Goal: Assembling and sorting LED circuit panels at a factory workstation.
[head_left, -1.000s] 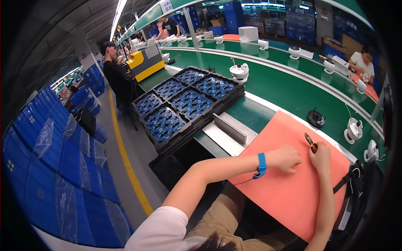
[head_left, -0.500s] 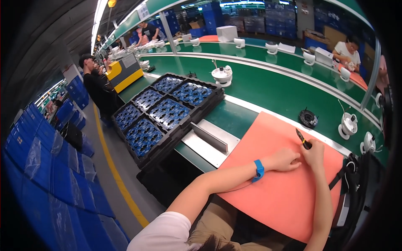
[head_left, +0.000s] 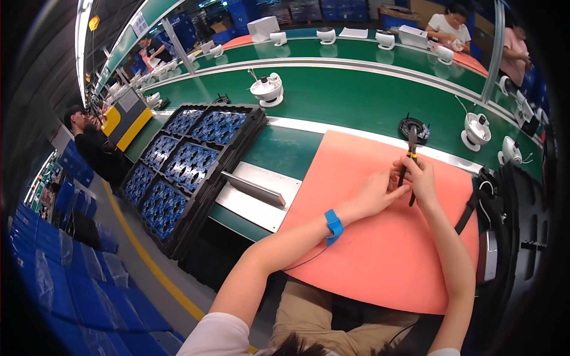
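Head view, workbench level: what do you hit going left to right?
Black trays of blue parts → metal plate → blue wristband → left hand → right hand holding pliers → white round device.

Factory assembly line, green conveyor belt [head_left: 356, 95], parts trays [head_left: 190, 160], seated workers [head_left: 448, 24]

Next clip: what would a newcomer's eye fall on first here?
Probably the large salmon-pink rubber mat on the green workbench, where the left hand and right hand meet around slim dark pliers with yellow-banded handles. Next, the black trays of blue circuit boards stacked at the left, and the bright blue wrist strap on the left forearm.
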Demonstrator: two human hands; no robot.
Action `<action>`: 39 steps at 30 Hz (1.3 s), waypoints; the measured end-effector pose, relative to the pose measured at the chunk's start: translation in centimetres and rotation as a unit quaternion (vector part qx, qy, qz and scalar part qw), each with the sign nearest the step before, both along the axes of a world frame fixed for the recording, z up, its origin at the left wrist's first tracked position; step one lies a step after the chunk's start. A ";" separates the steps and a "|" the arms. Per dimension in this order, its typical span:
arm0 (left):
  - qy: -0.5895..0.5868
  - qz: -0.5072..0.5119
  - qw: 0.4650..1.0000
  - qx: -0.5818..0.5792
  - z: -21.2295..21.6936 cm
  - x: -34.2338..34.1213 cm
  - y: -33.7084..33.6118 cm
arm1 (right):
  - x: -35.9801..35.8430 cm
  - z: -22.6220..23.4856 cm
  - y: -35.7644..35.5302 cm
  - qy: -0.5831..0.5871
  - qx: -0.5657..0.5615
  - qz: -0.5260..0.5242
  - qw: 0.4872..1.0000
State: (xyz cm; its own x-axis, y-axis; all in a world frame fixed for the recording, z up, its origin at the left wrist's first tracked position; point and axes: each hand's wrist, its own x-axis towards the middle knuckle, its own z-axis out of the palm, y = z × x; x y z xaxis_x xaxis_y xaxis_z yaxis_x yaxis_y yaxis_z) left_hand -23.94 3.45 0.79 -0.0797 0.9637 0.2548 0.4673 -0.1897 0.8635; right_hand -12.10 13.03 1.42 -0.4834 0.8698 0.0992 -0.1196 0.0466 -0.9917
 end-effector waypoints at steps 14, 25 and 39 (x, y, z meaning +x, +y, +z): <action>-0.008 0.012 1.000 0.011 -2.3 -1.7 1.6 | -2.6 -0.1 -2.1 -0.074 0.230 0.003 0.971; 0.302 0.013 0.946 0.118 -2.9 -2.0 0.5 | -21.3 2.8 4.8 -0.190 0.525 -0.008 0.829; 0.320 -0.005 0.939 0.124 -5.6 -0.7 1.9 | -35.3 -1.3 5.9 -0.322 0.627 -0.008 0.710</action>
State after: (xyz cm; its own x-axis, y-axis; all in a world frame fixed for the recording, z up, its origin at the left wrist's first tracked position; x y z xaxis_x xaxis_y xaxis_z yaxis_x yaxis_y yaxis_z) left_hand -24.60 5.34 -4.85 0.1749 0.8685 0.4638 0.8729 -0.3547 0.3351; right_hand -47.42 18.90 0.13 -0.7702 0.2997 0.5629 0.3507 0.9363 -0.0187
